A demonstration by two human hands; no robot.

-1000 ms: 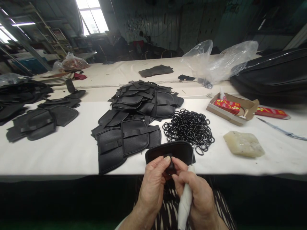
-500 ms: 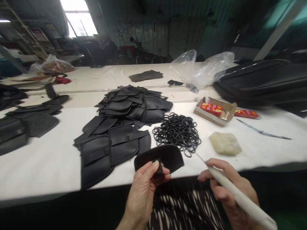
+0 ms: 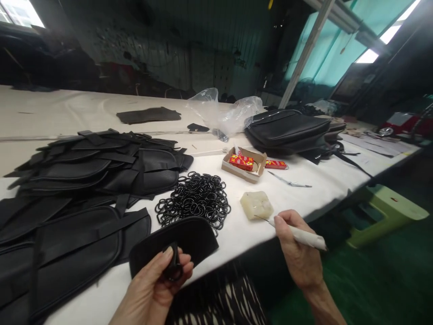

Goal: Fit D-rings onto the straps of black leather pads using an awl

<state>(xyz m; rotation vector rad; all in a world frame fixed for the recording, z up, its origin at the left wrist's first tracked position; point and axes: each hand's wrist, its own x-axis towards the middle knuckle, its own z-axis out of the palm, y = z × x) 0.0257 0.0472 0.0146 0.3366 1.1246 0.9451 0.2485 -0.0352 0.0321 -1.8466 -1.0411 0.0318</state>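
Note:
My left hand [image 3: 162,277] pinches the folded strap of a black leather piece [image 3: 192,239], whose rounded panel rests over the table's front edge. What looks like a black ring shows in the fold under the thumb. In my right hand [image 3: 299,253] is an awl [image 3: 304,237] with a white wrapped handle. Its thin metal tip reaches the lower edge of a pale yellowish block that looks like wax [image 3: 257,205]. Beyond the leather piece lies a heap of black metal rings [image 3: 196,198].
Black leather pieces [image 3: 101,167] are piled at the left. Behind the block are a cardboard box [image 3: 243,171] with red packets and a pair of metal snips or tweezers [image 3: 291,180]. A clear plastic bag [image 3: 233,117] and black bag [image 3: 287,131] lie farther back; a green stool [image 3: 389,212] stands right.
My right hand has left the strap and carried the awl rightward to the pale block. My left hand keeps its pinch on the leather piece. The view has turned right.

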